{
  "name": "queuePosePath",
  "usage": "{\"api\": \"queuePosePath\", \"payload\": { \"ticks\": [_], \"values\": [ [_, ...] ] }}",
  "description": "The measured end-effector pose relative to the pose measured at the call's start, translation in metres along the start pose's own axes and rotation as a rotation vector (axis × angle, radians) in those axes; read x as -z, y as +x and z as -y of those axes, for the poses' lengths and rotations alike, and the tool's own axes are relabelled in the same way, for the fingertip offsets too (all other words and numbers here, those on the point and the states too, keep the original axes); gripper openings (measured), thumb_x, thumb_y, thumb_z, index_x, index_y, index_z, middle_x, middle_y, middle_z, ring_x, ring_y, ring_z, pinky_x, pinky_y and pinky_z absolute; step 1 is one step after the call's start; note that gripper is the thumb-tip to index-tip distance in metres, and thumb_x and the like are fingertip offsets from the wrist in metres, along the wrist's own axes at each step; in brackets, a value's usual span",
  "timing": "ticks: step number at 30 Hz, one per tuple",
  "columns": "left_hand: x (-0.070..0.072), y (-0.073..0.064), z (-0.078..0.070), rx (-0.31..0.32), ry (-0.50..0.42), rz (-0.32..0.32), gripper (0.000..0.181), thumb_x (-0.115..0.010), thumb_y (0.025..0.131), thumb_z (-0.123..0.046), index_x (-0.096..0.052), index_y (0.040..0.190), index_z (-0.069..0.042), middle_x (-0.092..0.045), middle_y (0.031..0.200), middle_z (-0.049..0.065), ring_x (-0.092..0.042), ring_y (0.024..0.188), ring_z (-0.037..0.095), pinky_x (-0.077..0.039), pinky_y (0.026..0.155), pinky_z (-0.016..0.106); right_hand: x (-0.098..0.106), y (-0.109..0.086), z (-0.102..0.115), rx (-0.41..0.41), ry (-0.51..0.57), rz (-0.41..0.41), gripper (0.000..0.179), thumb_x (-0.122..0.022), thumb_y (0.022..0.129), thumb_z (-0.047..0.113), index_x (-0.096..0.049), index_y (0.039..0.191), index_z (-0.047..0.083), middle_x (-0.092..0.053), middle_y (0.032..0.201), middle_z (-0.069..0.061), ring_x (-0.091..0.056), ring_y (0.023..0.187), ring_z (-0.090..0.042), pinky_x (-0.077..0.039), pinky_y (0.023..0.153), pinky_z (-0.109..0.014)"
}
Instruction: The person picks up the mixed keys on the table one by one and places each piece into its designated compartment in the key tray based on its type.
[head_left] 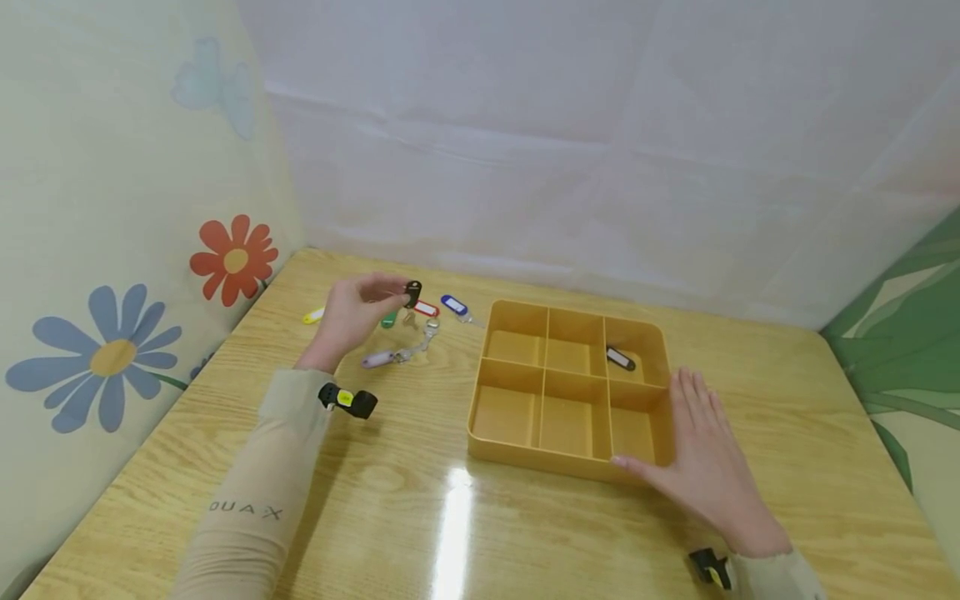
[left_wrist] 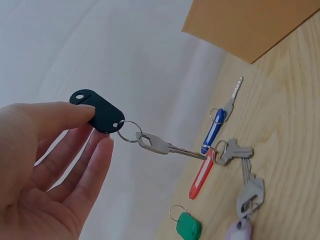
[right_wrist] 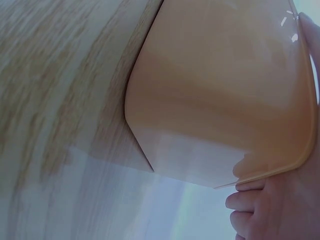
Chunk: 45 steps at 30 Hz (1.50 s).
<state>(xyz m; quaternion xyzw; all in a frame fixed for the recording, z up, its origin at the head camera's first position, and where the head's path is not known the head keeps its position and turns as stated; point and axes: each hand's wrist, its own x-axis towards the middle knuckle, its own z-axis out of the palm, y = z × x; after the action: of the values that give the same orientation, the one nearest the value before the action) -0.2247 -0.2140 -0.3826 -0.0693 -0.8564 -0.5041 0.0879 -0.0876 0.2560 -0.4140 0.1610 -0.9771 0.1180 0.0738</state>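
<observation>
Tray [head_left: 540, 458] on table [head_left: 390, 500]; loose key tags [head_left: 378, 359] left of tray; another tag [head_left: 620, 358] in tray's rear right compartment [head_left: 641, 340]

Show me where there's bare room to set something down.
The table looks bare right of the right hand, and in front of the box, between that hand and the left sleeve. Left of the box is crowded: key tags lie near the left hand.

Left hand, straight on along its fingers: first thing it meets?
Probably the red key tag, just past the black key tag that the left hand pinches. Its height is unclear, so it may pass above.
</observation>
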Motion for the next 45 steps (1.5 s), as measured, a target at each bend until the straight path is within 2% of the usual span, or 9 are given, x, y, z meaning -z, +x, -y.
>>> {"api": "queuePosePath", "payload": {
  "ticks": [5, 19, 27, 33, 40, 45],
  "values": [
    [-0.002, 0.0, -0.005, -0.004, -0.024, -0.003, 0.027, -0.075, 0.095, -0.018, -0.074, 0.122, -0.013, -0.074, 0.111, 0.006, -0.068, 0.101, 0.022, -0.056, 0.082, 0.043, 0.001, 0.0, 0.0, -0.006, -0.002, 0.01, 0.128, -0.066, 0.084, 0.073, 0.001, 0.158, -0.007, 0.007, 0.166, -0.021, -0.001, 0.152, -0.042, 0.006, 0.122, -0.043],
    [-0.005, -0.004, -0.022, -0.052, -0.046, -0.004, 0.026, -0.075, 0.096, -0.017, -0.074, 0.121, -0.012, -0.074, 0.111, 0.006, -0.069, 0.099, 0.021, -0.055, 0.087, 0.04, -0.001, 0.0, -0.001, -0.003, 0.0, 0.004, 0.128, -0.066, 0.085, 0.073, 0.002, 0.158, -0.007, 0.009, 0.165, -0.02, -0.001, 0.152, -0.042, 0.006, 0.122, -0.043],
    [-0.006, -0.003, -0.026, -0.065, -0.037, 0.009, 0.026, -0.076, 0.095, -0.02, -0.075, 0.12, -0.012, -0.074, 0.11, 0.006, -0.069, 0.097, 0.02, -0.054, 0.076, 0.029, -0.001, 0.001, -0.002, 0.002, 0.006, 0.002, 0.128, -0.066, 0.084, 0.072, 0.002, 0.158, -0.007, 0.008, 0.165, -0.021, -0.003, 0.152, -0.044, 0.005, 0.122, -0.043],
    [-0.009, -0.004, -0.029, -0.068, -0.046, 0.002, 0.027, -0.077, 0.095, -0.022, -0.075, 0.12, -0.013, -0.074, 0.11, 0.004, -0.069, 0.095, 0.018, -0.053, 0.071, 0.027, -0.001, 0.001, -0.002, 0.0, 0.006, 0.0, 0.127, -0.066, 0.085, 0.072, 0.002, 0.158, -0.007, 0.008, 0.165, -0.021, -0.003, 0.152, -0.043, 0.005, 0.122, -0.044],
    [-0.013, -0.004, -0.033, -0.088, -0.068, 0.002, 0.026, -0.077, 0.094, -0.017, -0.074, 0.119, -0.01, -0.074, 0.109, 0.006, -0.071, 0.094, 0.019, -0.056, 0.082, 0.031, -0.001, 0.001, -0.001, -0.001, 0.003, -0.001, 0.128, -0.067, 0.084, 0.072, 0.002, 0.158, -0.007, 0.009, 0.165, -0.021, 0.0, 0.152, -0.041, 0.006, 0.121, -0.043],
    [-0.016, -0.006, -0.036, -0.104, -0.092, -0.001, 0.026, -0.077, 0.093, -0.015, -0.074, 0.118, -0.008, -0.075, 0.109, 0.008, -0.071, 0.094, 0.02, -0.057, 0.084, 0.032, -0.001, 0.0, -0.001, -0.008, 0.009, 0.008, 0.128, -0.066, 0.085, 0.072, 0.003, 0.158, -0.006, 0.009, 0.165, -0.02, -0.001, 0.152, -0.042, 0.006, 0.122, -0.043]
  ]
}}
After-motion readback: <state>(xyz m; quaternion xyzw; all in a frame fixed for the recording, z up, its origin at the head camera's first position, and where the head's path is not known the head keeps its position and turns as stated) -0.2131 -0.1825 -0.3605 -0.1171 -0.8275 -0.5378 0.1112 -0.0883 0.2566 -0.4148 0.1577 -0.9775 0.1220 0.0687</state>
